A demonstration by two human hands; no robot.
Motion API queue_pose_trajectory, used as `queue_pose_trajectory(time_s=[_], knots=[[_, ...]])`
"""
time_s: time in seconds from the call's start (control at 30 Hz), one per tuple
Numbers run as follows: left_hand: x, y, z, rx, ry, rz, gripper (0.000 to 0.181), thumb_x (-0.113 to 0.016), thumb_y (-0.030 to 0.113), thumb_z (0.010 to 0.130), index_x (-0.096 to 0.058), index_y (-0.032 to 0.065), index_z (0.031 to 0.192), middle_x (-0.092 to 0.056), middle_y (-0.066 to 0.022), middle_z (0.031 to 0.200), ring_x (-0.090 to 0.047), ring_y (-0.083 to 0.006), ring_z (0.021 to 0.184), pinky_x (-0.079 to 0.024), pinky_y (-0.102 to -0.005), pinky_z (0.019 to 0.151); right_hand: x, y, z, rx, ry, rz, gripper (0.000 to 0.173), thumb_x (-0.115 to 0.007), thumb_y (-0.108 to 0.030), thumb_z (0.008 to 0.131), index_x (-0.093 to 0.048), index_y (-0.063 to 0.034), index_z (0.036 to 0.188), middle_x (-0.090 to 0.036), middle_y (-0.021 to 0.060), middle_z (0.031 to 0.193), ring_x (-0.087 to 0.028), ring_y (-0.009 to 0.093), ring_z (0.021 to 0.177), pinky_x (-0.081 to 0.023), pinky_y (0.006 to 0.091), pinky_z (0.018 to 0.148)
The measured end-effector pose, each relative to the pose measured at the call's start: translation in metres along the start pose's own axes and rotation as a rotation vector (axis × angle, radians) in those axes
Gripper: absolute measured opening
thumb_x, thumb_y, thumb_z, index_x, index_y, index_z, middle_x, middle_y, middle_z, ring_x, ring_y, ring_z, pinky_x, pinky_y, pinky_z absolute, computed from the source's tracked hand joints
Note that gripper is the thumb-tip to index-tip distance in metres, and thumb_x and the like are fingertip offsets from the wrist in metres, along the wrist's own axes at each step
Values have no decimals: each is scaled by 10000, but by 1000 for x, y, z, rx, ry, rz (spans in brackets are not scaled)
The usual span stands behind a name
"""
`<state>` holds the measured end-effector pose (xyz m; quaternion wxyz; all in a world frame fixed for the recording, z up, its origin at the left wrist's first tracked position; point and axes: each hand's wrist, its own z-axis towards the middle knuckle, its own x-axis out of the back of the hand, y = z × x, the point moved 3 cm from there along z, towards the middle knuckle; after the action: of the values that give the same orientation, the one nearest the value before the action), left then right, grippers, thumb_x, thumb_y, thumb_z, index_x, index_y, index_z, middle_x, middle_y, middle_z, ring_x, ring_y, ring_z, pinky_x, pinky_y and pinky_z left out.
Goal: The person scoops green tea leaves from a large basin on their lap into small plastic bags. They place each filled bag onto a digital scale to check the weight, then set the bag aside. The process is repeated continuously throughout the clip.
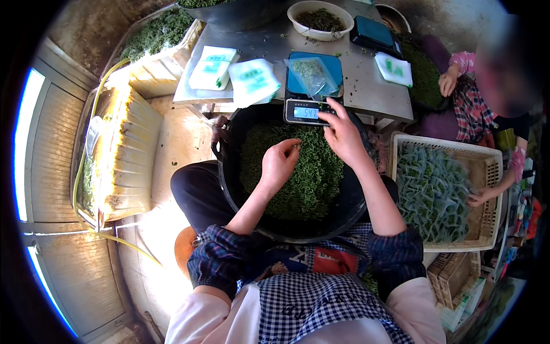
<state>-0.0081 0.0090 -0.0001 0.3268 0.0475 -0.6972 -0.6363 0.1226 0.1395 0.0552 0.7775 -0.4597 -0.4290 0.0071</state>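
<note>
Over a black tub [227,189] on my lap, heaped with small green sprigs [313,180], my left hand [280,162] has its thumb and fingertips drawn together. I cannot tell whether a tiny bit is pinched there. Fingers apart, my right hand [346,135] hovers at the lit display [306,112] of a digital scale [296,84] and covers part of it. On the blue weighing plate lies a clear plastic bag [313,75] with some greens inside. Two stacks of printed plastic bags, one at the left [212,68] and one nearer the scale [253,81], lie beside it on the metal table [361,86].
A white bowl of greens [320,34], a second scale [374,32] and more bags [393,69] share the table. At right, another person's hand [481,196] reaches into a plastic crate [485,159] of filled bags [432,193]. Large foam boxes [133,155] and a yellow hose [81,172] stand left.
</note>
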Motion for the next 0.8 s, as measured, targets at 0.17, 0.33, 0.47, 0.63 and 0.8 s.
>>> queue_pose_trajectory(time_s=[0.17,0.33,0.47,0.63,0.8], knots=[[7,9,3,-17,11,-17,199,-592,93,882,-680,22,1046,-543,6,599,-464,-47,542,-403,-237,519,0,10,27,44,-50,-12,252,-568,-17,801,-632,-58,1041,-609,99,1113,-620,297,918,-500,358,785],[4,2,5,-18,-5,-36,198,-608,120,859,-687,32,1018,-570,-61,610,-505,-122,527,-422,-294,524,-6,10,33,37,81,13,379,-524,-14,810,-583,-76,1179,-526,130,1263,-598,328,1002,-490,390,833],[1,15,4,-8,-23,-29,200,-608,113,857,-687,28,1020,-566,-58,607,-497,-123,524,-422,-292,524,-30,16,51,27,128,-90,468,-545,-29,804,-515,-61,1270,-422,147,1386,-563,364,1068,-482,407,874],[4,6,2,-19,9,-45,198,-607,118,846,-693,44,1008,-582,-91,607,-523,-163,515,-437,-316,531,-34,32,39,-24,148,-18,441,-493,59,863,-490,-4,1299,-459,110,1369,-638,172,719,-530,295,686],[0,9,2,3,-18,-22,199,-604,115,846,-691,40,1008,-600,-100,625,-531,-165,521,-440,-314,535,-19,20,34,37,230,200,393,-530,42,882,-532,-11,1271,-459,71,1364,-569,88,649,-509,240,618]])
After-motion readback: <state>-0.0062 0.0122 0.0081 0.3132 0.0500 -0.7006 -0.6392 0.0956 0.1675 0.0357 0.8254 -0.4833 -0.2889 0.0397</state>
